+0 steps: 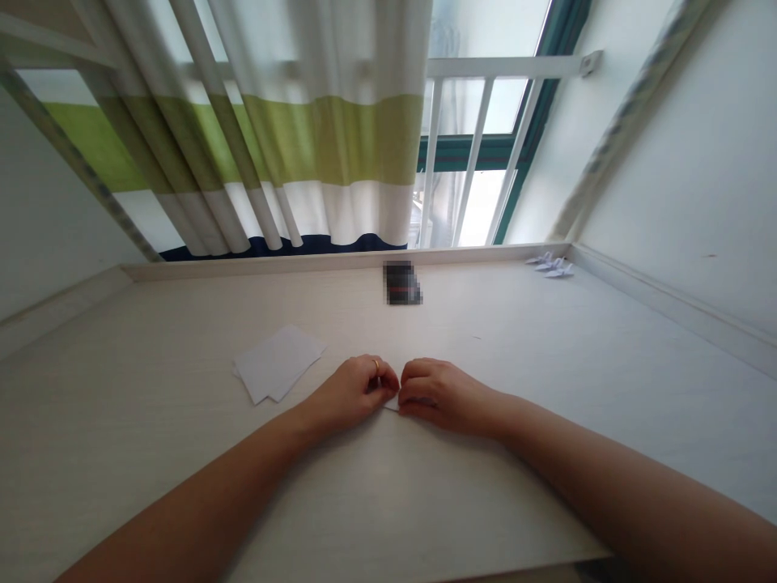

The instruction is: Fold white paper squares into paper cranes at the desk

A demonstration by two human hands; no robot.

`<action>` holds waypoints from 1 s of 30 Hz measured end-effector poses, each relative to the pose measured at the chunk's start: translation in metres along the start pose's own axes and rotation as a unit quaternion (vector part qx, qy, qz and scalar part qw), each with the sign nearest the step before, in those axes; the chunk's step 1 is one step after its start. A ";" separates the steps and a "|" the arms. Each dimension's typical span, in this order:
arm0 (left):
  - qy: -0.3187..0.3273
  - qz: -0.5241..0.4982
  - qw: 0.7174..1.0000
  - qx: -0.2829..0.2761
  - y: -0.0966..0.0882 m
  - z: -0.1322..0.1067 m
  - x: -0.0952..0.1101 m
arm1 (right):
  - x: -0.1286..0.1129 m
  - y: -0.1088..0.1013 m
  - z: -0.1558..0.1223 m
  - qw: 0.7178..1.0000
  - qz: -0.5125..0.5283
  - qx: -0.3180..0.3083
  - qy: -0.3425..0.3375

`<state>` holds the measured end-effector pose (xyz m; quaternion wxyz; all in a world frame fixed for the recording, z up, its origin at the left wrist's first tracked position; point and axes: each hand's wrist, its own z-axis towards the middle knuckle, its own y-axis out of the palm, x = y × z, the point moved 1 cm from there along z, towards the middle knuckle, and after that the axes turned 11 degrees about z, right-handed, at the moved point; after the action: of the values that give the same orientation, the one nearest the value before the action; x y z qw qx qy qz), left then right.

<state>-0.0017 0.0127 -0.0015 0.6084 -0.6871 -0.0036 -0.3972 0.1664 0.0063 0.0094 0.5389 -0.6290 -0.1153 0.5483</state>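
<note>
Head view: a small piece of white paper (392,403), mostly hidden, is between the hands, at or just above the table (376,502). It should be light, fairly soft — easily creased or torn — so best pinched by its edges. Left hand (363,391) and right hand (444,395) pinch it, nearly touching. Leftward lie loose sheets (279,364); folded papers (551,265) rest near the back right corner.

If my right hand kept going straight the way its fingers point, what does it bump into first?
Probably your left hand, directly opposite. The right hand seems to pinch the small white paper lying between them; the exact gap between the hands is hard to judge.
</note>
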 end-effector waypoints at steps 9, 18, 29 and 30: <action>-0.006 -0.013 1.000 -0.026 -0.005 0.001 0.001 | -0.002 0.002 0.002 0.999 0.011 0.000 0.033; 0.003 -0.011 0.998 -0.061 -0.009 0.000 0.000 | -0.001 0.008 0.003 0.996 -0.016 0.013 0.088; -0.001 -0.021 0.998 -0.063 -0.007 0.001 -0.005 | -0.006 0.011 0.005 0.985 -0.035 0.039 0.166; -0.001 -0.019 0.998 -0.063 -0.008 0.001 -0.005 | -0.006 0.011 0.005 0.984 -0.032 0.041 0.168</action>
<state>-0.0086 0.0182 0.0021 0.5560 -0.7243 0.0079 -0.4076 0.1548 0.0005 0.0053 0.5932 -0.6855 -0.0214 0.4216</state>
